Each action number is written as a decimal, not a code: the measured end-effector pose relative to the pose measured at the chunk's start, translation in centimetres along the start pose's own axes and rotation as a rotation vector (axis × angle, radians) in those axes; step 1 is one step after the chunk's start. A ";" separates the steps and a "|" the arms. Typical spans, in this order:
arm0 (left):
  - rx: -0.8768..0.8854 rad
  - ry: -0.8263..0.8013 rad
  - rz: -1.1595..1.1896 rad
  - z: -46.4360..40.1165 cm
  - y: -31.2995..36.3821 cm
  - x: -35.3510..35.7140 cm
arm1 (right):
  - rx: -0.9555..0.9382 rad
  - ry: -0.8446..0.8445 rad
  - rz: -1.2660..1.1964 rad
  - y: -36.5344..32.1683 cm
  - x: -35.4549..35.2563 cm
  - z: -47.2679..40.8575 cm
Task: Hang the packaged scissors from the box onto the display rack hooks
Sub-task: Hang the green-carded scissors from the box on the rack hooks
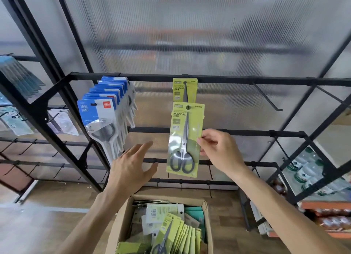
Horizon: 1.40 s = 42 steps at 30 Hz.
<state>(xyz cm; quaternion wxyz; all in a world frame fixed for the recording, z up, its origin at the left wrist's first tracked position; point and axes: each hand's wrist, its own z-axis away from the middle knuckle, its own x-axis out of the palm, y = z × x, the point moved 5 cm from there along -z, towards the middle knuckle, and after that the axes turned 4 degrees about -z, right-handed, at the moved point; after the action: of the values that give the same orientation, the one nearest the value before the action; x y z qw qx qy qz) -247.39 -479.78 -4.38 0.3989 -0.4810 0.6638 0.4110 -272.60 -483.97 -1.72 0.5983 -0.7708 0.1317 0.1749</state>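
we see blue-carded scissor packs (106,118) hanging at left, and bottled water (307,170) shelved low at right.

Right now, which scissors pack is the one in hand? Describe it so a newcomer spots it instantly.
Find the black display rack and its top crossbar. Near the bar's middle one green pack already hangs; just below and in front of it is the held green pack, pinched at its right edge by the right hand. Unlike the blue packs to the left, it is lime green and on no hook.
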 end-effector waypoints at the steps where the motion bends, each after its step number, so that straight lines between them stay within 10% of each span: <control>1: 0.000 -0.002 0.005 -0.2 0.2 0.0 | 0.024 -0.013 0.002 0.2 0.2 -0.5; 22: -0.047 0.001 0.042 -0.3 1.1 0.1 | 0.190 0.139 0.467 4.3 1.5 -16.1; 32: -0.122 -0.133 0.109 4.1 1.2 5.4 | -0.073 -0.300 0.621 4.4 4.7 0.2; 42: -0.151 -0.559 0.129 13.5 4.2 18.1 | 0.168 -0.579 0.662 17.2 8.7 12.2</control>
<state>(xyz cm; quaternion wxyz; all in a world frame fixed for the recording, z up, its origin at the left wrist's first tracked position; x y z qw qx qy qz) -253.60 -472.02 -25.12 0.5023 -0.3342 0.5248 0.6004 -273.18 -476.41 -23.27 0.5829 -0.5552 0.2122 0.5540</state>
